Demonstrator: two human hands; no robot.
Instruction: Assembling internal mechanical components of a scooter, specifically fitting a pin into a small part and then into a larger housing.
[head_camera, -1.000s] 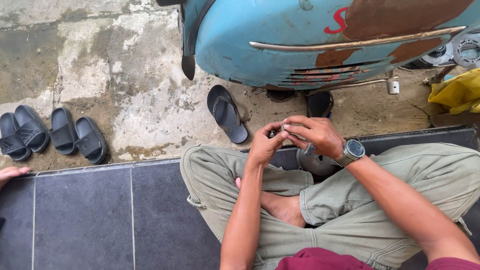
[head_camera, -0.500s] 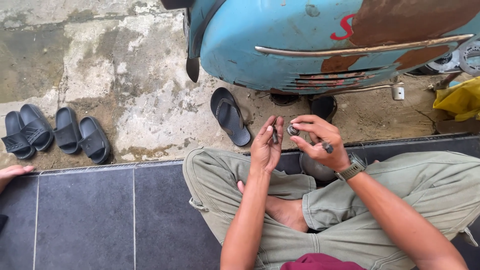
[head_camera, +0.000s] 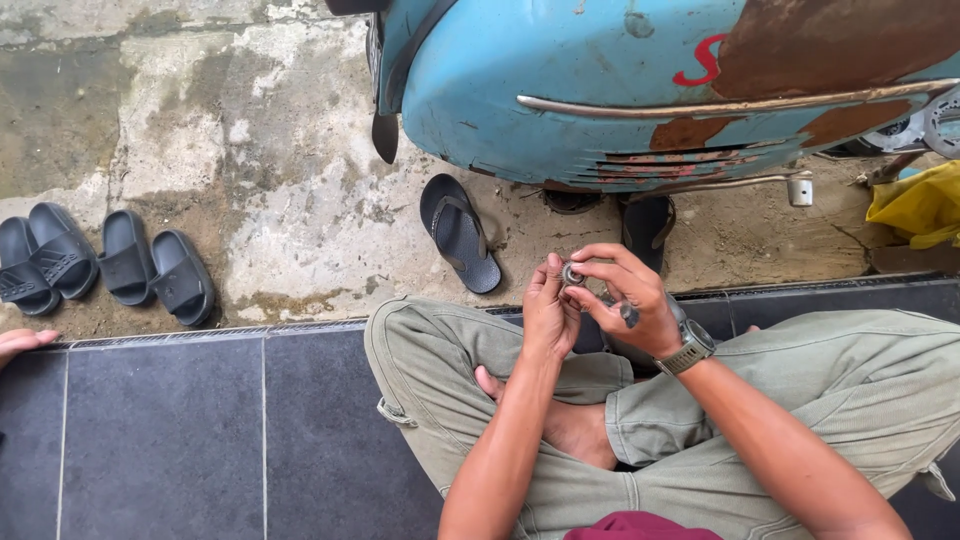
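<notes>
I sit cross-legged in olive trousers on a dark tiled step. My left hand (head_camera: 549, 312) and my right hand (head_camera: 630, 297) meet in front of me, and both pinch a small round metal part (head_camera: 573, 273) between their fingertips. A second dark metal piece (head_camera: 629, 314) is tucked in the lower fingers of my right hand, which wears a grey wristwatch (head_camera: 688, 349). The hands are just below the side panel of an old blue scooter (head_camera: 640, 80).
A dark flip-flop (head_camera: 459, 232) lies on the concrete beside the scooter, another (head_camera: 647, 226) partly under it. Two pairs of black slides (head_camera: 100, 265) sit at the left. Another person's fingers (head_camera: 22, 343) show at the left edge. A yellow cloth (head_camera: 922, 205) is at the right.
The hands have drawn slightly apart and turned, so the small round part now shows between the fingertips; earlier the right hand covered it. The view has shifted a little.
</notes>
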